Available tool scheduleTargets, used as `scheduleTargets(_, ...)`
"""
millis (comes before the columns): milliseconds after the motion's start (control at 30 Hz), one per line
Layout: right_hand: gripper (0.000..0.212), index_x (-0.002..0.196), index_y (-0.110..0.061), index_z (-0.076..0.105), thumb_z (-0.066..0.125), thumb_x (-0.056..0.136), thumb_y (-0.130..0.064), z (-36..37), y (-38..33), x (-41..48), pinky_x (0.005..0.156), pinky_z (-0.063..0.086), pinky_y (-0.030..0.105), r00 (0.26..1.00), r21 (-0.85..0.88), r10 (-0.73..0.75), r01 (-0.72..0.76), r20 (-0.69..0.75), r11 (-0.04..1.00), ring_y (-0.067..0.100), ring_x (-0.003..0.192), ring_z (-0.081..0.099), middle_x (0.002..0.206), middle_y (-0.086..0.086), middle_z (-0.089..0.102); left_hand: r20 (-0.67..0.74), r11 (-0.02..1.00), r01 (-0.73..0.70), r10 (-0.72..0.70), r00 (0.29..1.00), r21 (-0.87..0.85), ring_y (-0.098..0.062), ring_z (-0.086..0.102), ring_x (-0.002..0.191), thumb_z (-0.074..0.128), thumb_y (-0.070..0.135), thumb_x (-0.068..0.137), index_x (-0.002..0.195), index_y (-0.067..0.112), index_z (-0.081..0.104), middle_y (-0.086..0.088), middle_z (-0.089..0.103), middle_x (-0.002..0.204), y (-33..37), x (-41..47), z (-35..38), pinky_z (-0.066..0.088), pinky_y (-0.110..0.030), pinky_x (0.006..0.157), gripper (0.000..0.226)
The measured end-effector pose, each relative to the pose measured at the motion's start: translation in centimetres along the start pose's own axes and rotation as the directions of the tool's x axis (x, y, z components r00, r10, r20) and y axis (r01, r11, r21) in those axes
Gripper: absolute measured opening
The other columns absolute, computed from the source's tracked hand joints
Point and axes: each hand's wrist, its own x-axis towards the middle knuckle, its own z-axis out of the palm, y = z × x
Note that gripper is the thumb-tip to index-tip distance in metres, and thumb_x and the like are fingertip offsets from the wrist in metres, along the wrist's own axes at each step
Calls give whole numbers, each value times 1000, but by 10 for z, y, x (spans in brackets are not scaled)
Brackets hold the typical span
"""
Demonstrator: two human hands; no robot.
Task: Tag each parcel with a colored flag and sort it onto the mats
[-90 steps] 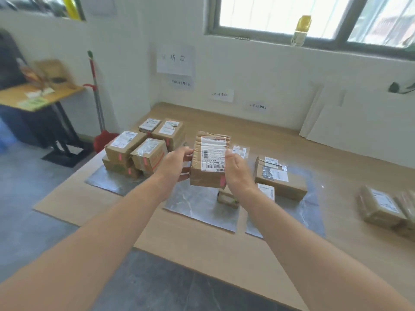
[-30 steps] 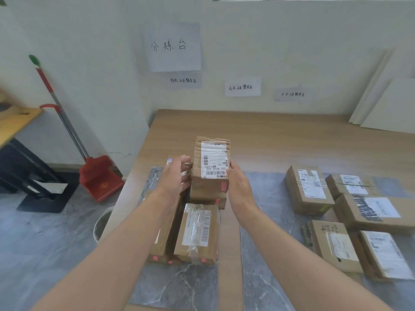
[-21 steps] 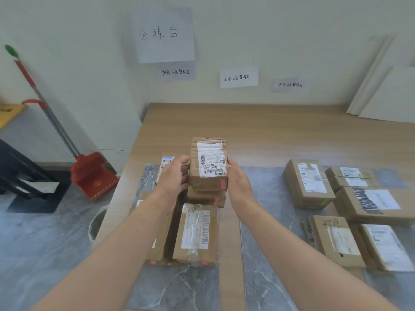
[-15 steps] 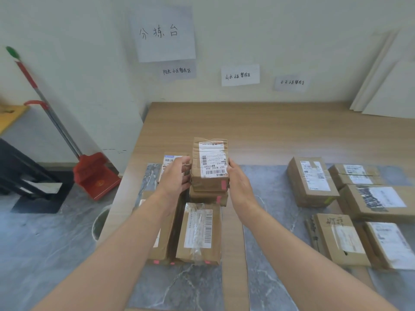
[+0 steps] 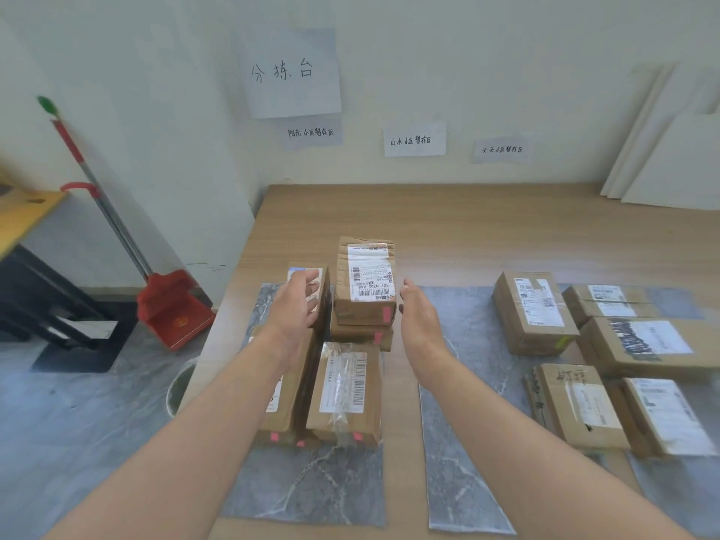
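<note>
A brown parcel point(image 5: 364, 282) with a white label and a pink flag on its front edge rests on top of another parcel point(image 5: 360, 337) at the back of the left grey mat point(image 5: 311, 485). My left hand point(image 5: 298, 302) is open just left of it, not touching. My right hand point(image 5: 419, 317) is open just right of it, a small gap away. Several more pink-flagged parcels point(image 5: 345, 395) lie on the same mat, nearer me; my left forearm hides part of one.
The middle mat point(image 5: 456, 442) lies to the right, with several parcels point(image 5: 532, 311) on it and on the mat beyond. Paper signs point(image 5: 415, 139) hang on the wall. A red dustpan point(image 5: 173, 309) and broom lean left of the table. White boards point(image 5: 662, 157) lean at the back right.
Both hands held the labelled parcel over the left mat; now it rests on the stack and both hands have let go and opened, drawn slightly apart from its sides.
</note>
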Motion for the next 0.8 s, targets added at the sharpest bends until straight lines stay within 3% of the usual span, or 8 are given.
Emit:
scheduleTargets(100, 51, 157, -25, 37, 36, 108, -36, -3, -7, -15, 92, 35, 18, 1000, 5, -10, 10, -6, 1000, 11, 138, 44, 156, -8, 43, -2, 1000, -11, 11, 1000, 15, -22, 49, 130, 47, 37, 102, 134, 19, 57, 0, 54, 135, 5, -17, -1, 37, -42, 115, 37)
scheduleTargets(200, 49, 157, -27, 37, 34, 109, -35, -6, -17, -36, 62, 34, 11, 1000, 29, -29, 29, 3, 999, 5, 114, 49, 141, -11, 48, -4, 999, -38, 38, 999, 16, -22, 47, 134, 49, 37, 102, 136, 19, 56, -1, 53, 138, 9, -37, -2, 37, -42, 116, 39)
scheduleTargets(333, 49, 158, -28, 35, 33, 109, -34, -11, -21, -61, 60, 34, 12, 998, 35, -66, 66, 13, 997, -12, 90, 47, 130, -14, 51, 52, 996, -76, 74, 996, 43, -12, 58, 115, 45, 33, 104, 118, 25, 64, 8, 64, 124, 6, -62, -5, 38, -35, 113, 25)
scheduleTargets(400, 49, 156, -28, 37, 35, 108, -35, -14, -21, -75, 65, 36, 10, 997, 25, -82, 82, -7, 996, -13, 93, 49, 119, -19, 55, 61, 994, -97, 94, 994, 41, -1, 58, 91, 44, 30, 105, 94, 29, 65, 20, 70, 88, 5, -75, -3, 41, -29, 103, 24)
scheduleTargets(500, 52, 156, -29, 40, 38, 104, -39, -18, -14, -89, 98, 32, 22, 994, -5, -97, 97, -48, 995, 7, 134, 47, 150, -8, 49, 75, 989, -121, 114, 991, 84, -4, 58, 84, 45, 31, 104, 85, 29, 63, 21, 69, 65, 5, -94, -3, 44, -26, 88, 26)
scheduleTargets(600, 52, 154, -29, 42, 38, 104, -39, -20, -6, -112, 113, 30, 33, 991, -9, -109, 109, -82, 994, 12, 143, 41, 157, -7, 43, 119, 986, -136, 124, 985, 94, -14, 59, 101, 47, 35, 103, 96, 32, 66, 15, 69, 87, -3, -106, -11, 44, -29, 97, 20)
scheduleTargets(700, 52, 153, -27, 45, 39, 103, -42, -24, 6, -142, 121, 30, 41, 983, -3, -124, 125, -132, 992, 12, 141, 44, 154, -7, 46, 203, 983, -154, 132, 970, 100, -16, 50, 127, 45, 38, 103, 136, 24, 57, 7, 57, 128, -16, -126, -20, 34, -40, 117, 38)
scheduleTargets(800, 51, 150, -23, 49, 40, 103, -42, -29, 25, -176, 121, 33, 45, 970, 4, -136, 140, -203, 990, 14, 138, 47, 150, -7, 51, 268, 983, -138, 102, 958, 117, -18, 50, 130, 47, 40, 101, 142, 20, 53, 5, 56, 131, -33, -145, -29, 36, -40, 116, 46)
